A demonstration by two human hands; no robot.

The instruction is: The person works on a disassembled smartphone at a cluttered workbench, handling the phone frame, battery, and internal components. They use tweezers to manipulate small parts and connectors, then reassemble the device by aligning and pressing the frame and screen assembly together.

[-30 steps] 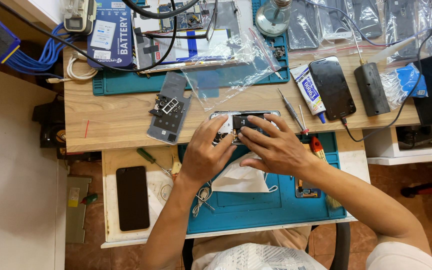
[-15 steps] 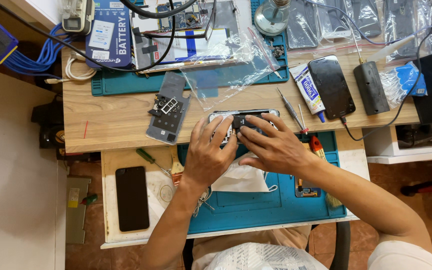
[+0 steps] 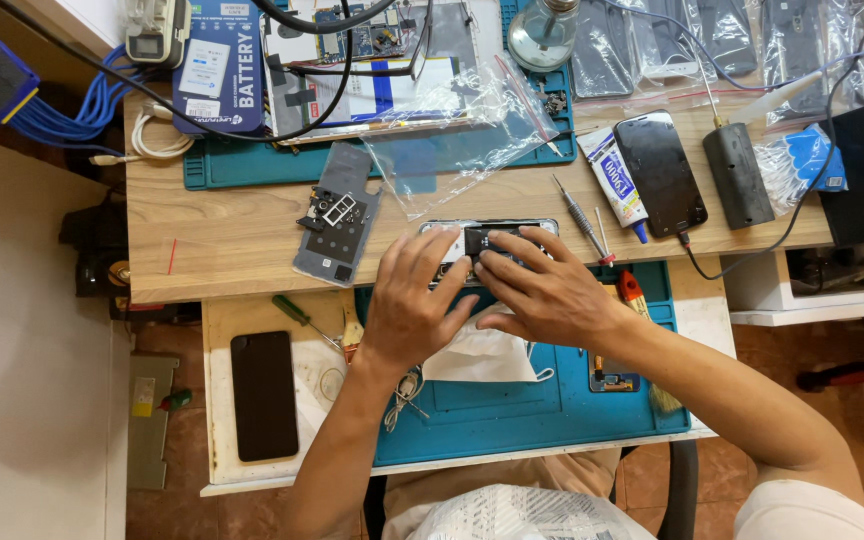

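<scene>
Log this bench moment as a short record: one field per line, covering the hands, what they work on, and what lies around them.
setting: wooden bench with a blue mat on a lower shelf
left hand: fingers spread over the opened phone
right hand: fingers pressing on the phone's dark middle part
under the hands: white cloth
left of phone: grey back cover
right of phone: screwdriver, glue tube, black phone on a cable
lower left: black phone, green screwdriver

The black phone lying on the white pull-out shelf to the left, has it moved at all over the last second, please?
No. The black phone keeps its place on the white shelf, just below the green screwdriver.
</scene>
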